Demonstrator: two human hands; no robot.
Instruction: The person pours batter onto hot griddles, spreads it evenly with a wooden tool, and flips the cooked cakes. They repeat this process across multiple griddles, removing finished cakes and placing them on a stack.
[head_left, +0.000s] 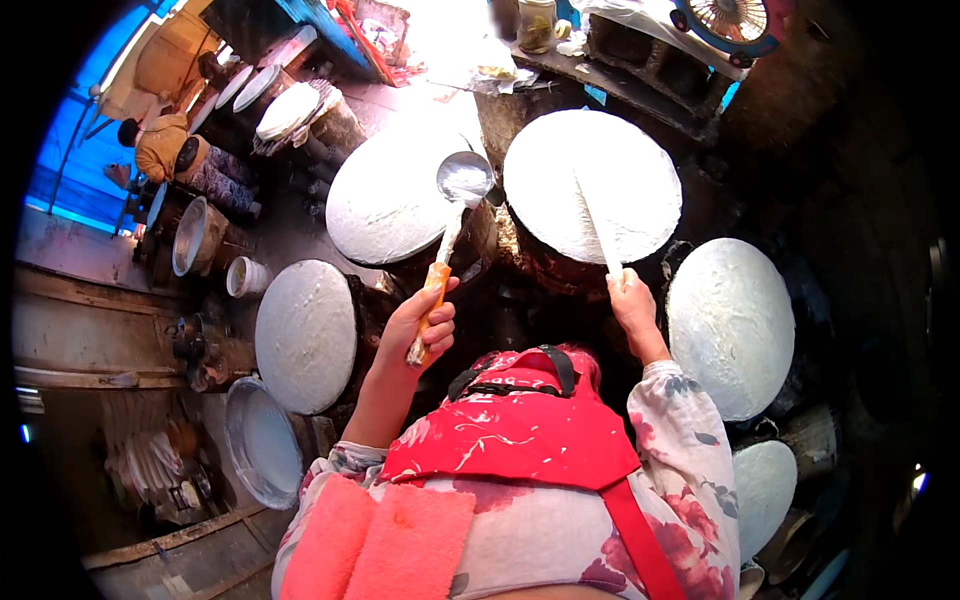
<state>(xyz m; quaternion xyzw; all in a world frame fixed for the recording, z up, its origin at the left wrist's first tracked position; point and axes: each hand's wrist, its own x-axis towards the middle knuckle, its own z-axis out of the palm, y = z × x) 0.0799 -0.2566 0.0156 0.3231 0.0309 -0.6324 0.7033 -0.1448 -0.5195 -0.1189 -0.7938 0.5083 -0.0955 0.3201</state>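
Observation:
My left hand (420, 322) is wrapped round the orange handle of a metal ladle (464, 178). White stuff sits in the ladle's bowl, which hangs over the near right edge of a round white-topped pan (400, 190). My right hand (634, 306) grips the near end of a long, thin, pale spatula (601, 228). The spatula's blade lies across the white surface of a second round pan (560, 170), its tip near the middle. Whether the blade rests on that surface or hovers just above it, I cannot tell.
More round white-topped pans stand to my left (305, 338) and right (732, 330). A wide basin of pale liquid (262, 440) is at lower left, a white bucket (246, 277) beyond it. At the far right stands a fan (730, 16). Another person (165, 150) bends at far left.

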